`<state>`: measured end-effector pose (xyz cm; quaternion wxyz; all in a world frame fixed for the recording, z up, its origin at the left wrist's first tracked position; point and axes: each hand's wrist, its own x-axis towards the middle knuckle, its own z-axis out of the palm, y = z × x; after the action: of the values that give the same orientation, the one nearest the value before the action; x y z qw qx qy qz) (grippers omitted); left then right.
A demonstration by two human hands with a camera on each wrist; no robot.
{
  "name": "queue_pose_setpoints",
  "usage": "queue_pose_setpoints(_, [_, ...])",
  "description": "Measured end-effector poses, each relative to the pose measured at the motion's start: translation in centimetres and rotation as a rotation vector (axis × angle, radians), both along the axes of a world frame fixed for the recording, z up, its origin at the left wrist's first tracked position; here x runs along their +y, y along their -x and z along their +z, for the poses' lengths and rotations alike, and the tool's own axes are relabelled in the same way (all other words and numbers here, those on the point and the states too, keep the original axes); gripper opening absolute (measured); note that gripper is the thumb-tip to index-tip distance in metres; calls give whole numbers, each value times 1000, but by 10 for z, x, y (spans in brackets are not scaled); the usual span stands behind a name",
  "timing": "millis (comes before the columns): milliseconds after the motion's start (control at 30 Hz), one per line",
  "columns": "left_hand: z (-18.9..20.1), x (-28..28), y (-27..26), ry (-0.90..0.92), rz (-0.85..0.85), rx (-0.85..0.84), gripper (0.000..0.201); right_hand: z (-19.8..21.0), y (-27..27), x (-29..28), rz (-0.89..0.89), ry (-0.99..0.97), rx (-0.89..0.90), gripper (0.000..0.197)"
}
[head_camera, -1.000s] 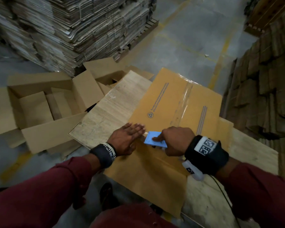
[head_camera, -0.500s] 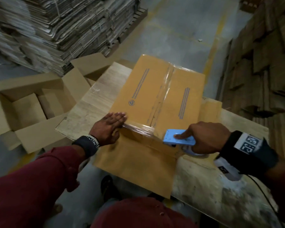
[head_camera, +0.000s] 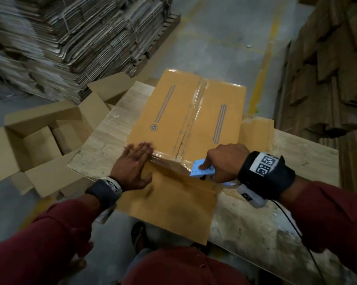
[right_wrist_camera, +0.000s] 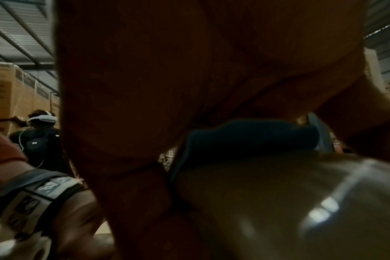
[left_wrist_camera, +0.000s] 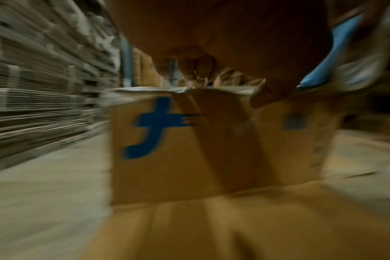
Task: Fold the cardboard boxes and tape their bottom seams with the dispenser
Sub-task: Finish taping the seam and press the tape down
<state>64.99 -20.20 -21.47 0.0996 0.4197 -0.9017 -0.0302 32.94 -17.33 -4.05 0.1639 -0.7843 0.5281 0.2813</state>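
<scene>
Left hand point(head_camera: 133, 165): flat, fingers straight, pressing box point(head_camera: 186, 112) edge at 9 o'clock.
Right hand point(head_camera: 225, 163): gripping dispenser point(head_camera: 202, 170) at 3 o'clock.
Technique: keep tape point(head_camera: 169, 159) taut along near edge; tear cleanly.

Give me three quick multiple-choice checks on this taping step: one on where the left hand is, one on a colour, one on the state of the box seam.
1. Where does the left hand rest?
A. On the near left edge of the cardboard box
B. On the stack of flat cartons
C. On the floor

2. What colour is the tape dispenser held in the right hand?
A. Red
B. Light blue
C. Green

3. What is the state of the box's centre seam?
A. Open, flaps standing up
B. Covered with clear tape along its length
C. Stapled shut

Answers: 1 A, the straight fingers lie flat at the box's near left corner. 2 B, the dispenser's plate shows light blue under the forefinger. 3 B, a glossy clear strip runs down the seam and over the near edge.
</scene>
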Motion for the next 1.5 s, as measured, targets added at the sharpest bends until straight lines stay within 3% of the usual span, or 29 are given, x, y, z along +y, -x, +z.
queue_pose_setpoints(133, [-1, 41, 89, 19, -160, 45, 91, 1, 0, 0, 24, -8, -17, 53])
queue_pose_setpoints(233, [-12, 47, 127, -23, -103, -26, 94, 3, 0, 3, 55, -8, -14, 52])
queue_pose_setpoints(533, [-20, 38, 122, -5, -85, -46, 88, 8, 21, 15, 129, 42, 27, 55])
queue_pose_setpoints(1067, [-18, 42, 131, 4, -71, -19, 92, 10, 122, 49, -72, -32, 97, 59])
queue_pose_setpoints(1200, [-16, 42, 132, 14, -71, -5, 94, -3, 116, 54, -71, -44, 74, 63])
queue_pose_setpoints(1367, [-2, 57, 152, 21, -19, -103, 97, -6, 115, 55, -91, -48, 43, 59])
queue_pose_setpoints(1500, [2, 74, 202, -16, -214, -73, 88, -4, 111, 50, -84, -27, -4, 53])
